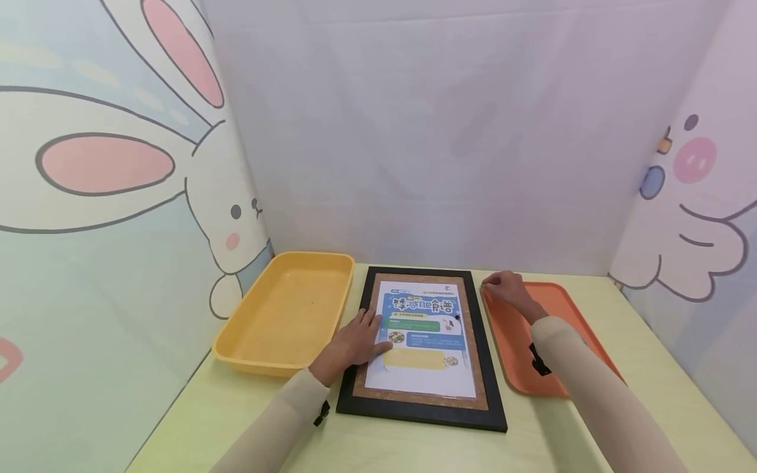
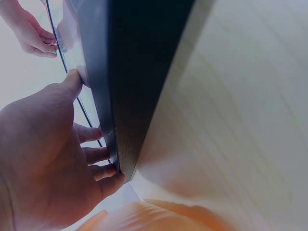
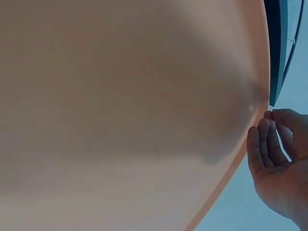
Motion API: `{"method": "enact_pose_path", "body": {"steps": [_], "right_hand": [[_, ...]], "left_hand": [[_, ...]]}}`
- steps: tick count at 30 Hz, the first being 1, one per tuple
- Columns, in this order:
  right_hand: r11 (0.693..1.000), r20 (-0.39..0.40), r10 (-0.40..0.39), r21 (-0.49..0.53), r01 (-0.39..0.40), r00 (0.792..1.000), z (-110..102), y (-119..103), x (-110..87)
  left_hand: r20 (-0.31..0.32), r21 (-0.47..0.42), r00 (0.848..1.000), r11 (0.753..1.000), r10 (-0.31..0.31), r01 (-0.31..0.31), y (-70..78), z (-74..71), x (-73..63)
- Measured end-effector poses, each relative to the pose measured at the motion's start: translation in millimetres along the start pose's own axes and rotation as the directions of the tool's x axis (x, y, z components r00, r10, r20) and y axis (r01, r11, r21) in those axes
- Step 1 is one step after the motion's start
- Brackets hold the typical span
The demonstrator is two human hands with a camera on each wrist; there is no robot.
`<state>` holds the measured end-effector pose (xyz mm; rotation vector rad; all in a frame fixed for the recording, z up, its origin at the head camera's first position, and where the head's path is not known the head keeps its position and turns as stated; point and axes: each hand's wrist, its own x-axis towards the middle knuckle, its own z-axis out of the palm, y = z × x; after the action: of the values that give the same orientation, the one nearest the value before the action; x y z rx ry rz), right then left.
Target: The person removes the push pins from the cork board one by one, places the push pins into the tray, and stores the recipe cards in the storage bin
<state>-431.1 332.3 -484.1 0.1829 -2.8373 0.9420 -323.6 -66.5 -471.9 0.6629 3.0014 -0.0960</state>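
Observation:
A cork board point(image 1: 362, 387) in a black frame lies flat on the table, with a printed poster point(image 1: 414, 387) on it. My left hand point(image 1: 353, 338) rests on the board's left side, fingers spread over the frame and the poster's edge. In the left wrist view its fingertips point(image 2: 110, 185) lie along the black frame point(image 2: 137, 62). At the far left corner of the orange tray point(image 1: 526, 368), my right hand point(image 1: 510, 289) pinches a small greenish thing point(image 2: 55, 51), too small to name. Thumb and fingers meet right at the tray's rim in the right wrist view.
A yellow tray point(image 1: 284, 315) stands left of the board on the pale wooden table point(image 1: 236, 420). The orange tray sits close along the board's right side. A plain curtain point(image 1: 443, 144) hangs behind, and panels with cartoon animals flank both sides.

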Motion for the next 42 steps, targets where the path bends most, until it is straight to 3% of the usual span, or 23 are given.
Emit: {"method": "enact_pose_path", "body": {"steps": [8, 21, 28, 36, 42], "right_hand": [[0.999, -0.004, 0.023, -0.035, -0.023, 1.0, -2.2, 4.5, -3.3], [0.995, -0.013, -0.05, -0.091, 0.049, 0.999, -2.8, 8.9, -4.0], [0.998, 0.004, 0.015, -0.059, -0.014, 1.0, -0.1, 9.1, 0.8], [0.993, -0.022, -0.064, -0.103, 0.062, 0.998, -1.0, 5.7, -4.6], [0.99, -0.01, -0.055, -0.127, 0.053, 0.998, 1.9, 6.0, -4.6]], "left_hand": [[0.005, -0.008, 1.0, 1.0, -0.002, 0.002, 0.2, -1.6, 0.0], [0.008, -0.007, 1.0, 1.0, -0.002, 0.002, 0.0, -2.4, 0.5], [0.007, 0.012, 1.0, 1.0, 0.004, -0.004, 0.9, -3.5, 0.8], [0.021, 0.029, 1.0, 1.0, -0.006, 0.006, 3.2, -2.6, 1.4], [0.013, 0.028, 1.0, 1.0, -0.013, 0.013, 2.8, -1.4, 0.4]]}}
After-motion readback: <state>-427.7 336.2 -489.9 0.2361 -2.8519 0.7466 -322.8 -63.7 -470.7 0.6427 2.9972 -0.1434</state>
